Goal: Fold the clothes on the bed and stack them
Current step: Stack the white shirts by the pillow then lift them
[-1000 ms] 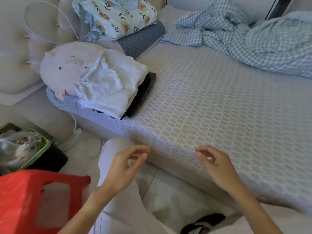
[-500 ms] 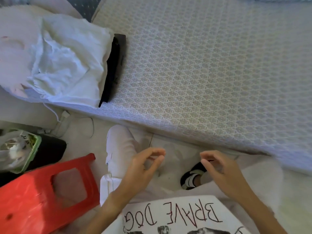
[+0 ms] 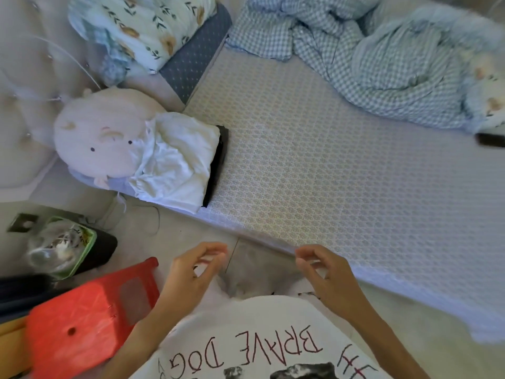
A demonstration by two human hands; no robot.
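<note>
Compared with half a second back, the head camera is tilting up again, so the far side of the bed with the crumpled blue-and-white checked quilt (image 3: 382, 64) and the floral-print pillow (image 3: 144, 26) is coming back into view, while both hands are staying low at the near edge of the patterned grey mattress (image 3: 341, 187) in much the same pose as before. The left hand (image 3: 191, 272) is hovering above the floor with its fingers loosely curled, thumb and forefinger nearly meeting, and it is gripping nothing; the right hand (image 3: 325, 277) is hovering at the mattress edge in a mirrored curl, likewise holding nothing that I can see. The task's clothes are lying at the left end of the bed: a rumpled white garment (image 3: 175, 162) is resting on top of a flat folded black garment (image 3: 217, 170), partly against a round pale-pink plush pig cushion (image 3: 98, 138). Since no further loose clothing is showing on the open mattress, the folding is probably finishing, though the white piece is looking poorly squared. A red plastic stool (image 3: 90, 321) is lying on its side on the floor to the left. The only readable writing is on the person's white T-shirt (image 3: 259, 346), seen upside down in red letters: "BRAVE DOG".
</note>
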